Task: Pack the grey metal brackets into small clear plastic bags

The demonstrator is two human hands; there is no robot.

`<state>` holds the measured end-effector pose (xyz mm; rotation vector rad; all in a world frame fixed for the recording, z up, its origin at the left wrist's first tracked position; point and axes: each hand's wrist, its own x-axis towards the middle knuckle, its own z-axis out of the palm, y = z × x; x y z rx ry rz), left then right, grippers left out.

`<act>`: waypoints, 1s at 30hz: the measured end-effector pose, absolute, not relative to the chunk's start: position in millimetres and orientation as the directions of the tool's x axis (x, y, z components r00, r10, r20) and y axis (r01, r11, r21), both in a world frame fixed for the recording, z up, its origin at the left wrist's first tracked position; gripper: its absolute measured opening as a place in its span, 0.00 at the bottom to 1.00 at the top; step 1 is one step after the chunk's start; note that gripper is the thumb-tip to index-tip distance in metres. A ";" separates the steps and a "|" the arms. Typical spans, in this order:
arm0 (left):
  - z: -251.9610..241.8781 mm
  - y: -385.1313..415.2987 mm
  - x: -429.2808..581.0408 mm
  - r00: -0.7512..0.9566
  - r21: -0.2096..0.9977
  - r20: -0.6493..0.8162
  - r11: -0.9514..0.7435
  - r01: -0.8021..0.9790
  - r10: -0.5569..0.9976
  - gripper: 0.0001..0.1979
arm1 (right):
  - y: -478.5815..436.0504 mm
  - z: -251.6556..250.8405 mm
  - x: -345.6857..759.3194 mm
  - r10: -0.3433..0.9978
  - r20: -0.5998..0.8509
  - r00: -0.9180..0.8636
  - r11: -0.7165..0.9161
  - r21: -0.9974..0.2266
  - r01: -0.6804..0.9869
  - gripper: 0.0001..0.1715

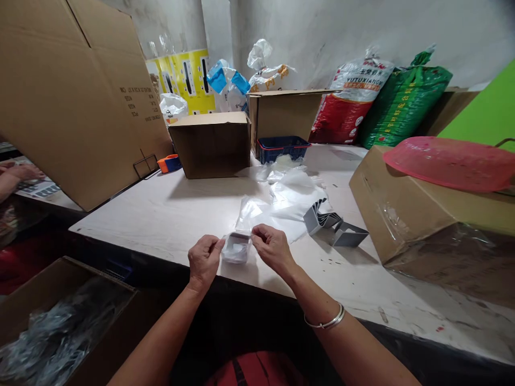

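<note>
Near the table's front edge, a clear plastic bag (pixel 235 254) with a grey piece inside is stretched between my two hands. My left hand (pixel 204 261) pinches its left side between thumb and fingers. At the opposite side, my right hand (pixel 274 247) is closed on the bag's upper right edge. Much of the grey piece is blurred by the film. Loose clear bags (pixel 295 195) lie spread just behind my hands. To the right stand several grey bent pieces (pixel 350 236), some nested together.
An open cardboard box (pixel 215 147) and a blue basket (pixel 284 150) stand at the back. On the right, a carton (pixel 406 209) bears a pink covering (pixel 450 163). A box of filled bags (pixel 60 327) sits lower left. Another person's hand (pixel 22 172) shows at far left.
</note>
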<state>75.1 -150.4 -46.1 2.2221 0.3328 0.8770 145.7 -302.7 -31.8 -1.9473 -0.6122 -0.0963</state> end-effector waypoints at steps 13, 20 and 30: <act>-17.9 -144.2 85.9 0.701 0.990 0.021 0.084 -0.114 0.712 0.13 | -289.5 -15.1 128.6 0.385 0.288 0.877 0.109 -0.958 0.267 0.08; -31.9 -155.7 54.8 0.886 0.997 -0.009 0.067 -0.024 0.464 0.10 | -301.1 -43.7 122.8 0.633 0.383 0.672 -0.010 -0.865 0.502 0.08; -62.0 -167.6 53.8 0.816 0.691 0.445 -0.721 -0.052 0.368 0.11 | -285.8 -66.7 114.6 0.569 0.686 0.452 -0.405 -0.244 0.881 0.08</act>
